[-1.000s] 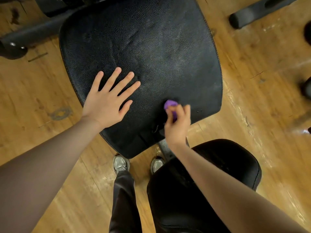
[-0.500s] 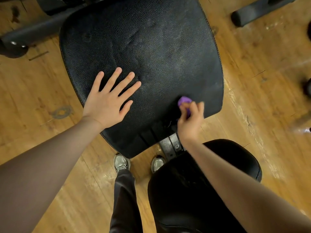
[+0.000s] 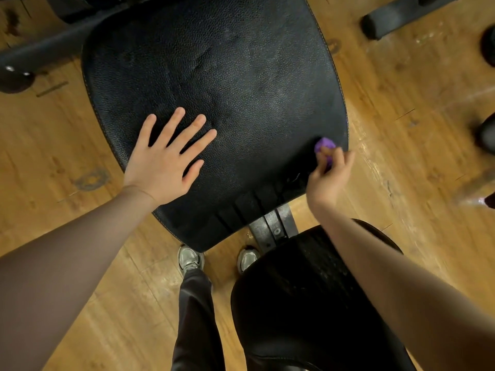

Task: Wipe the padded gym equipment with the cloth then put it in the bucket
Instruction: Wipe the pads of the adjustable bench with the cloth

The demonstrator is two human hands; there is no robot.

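- Nearest the camera, a smaller black pad (image 3: 308, 303) lies just below the large black padded seat (image 3: 214, 89), joined to it by a grey metal bracket (image 3: 273, 230).
- Two grey shoes (image 3: 190, 259) stand on the wooden floor (image 3: 53, 156) directly beneath the near edge of the padded seat; a dark trouser leg (image 3: 195, 317) rises from the left shoe (the right one is partly hidden by the smaller pad).
- The left hand (image 3: 163, 162) lies flat on the near-left part of the padded seat, its fingers straight and spread apart, palm down on the leather.
- The right hand (image 3: 329, 175) is at the near-right corner of the padded seat, its fingers curled and pinching the purple cloth (image 3: 324, 144).
- The purple cloth is bunched small and touches the seat surface just inside the right edge (most of it is hidden by the fingers).
- The padded seat shows a grained surface with a stitched border and a pale, dull patch toward its right half.
- Beyond the far-left corner of the padded seat, a dark frame bar (image 3: 34, 57) runs across the floor.
- Beyond the far-right corner, a second dark bar (image 3: 396, 14) ends in a blunt cap.
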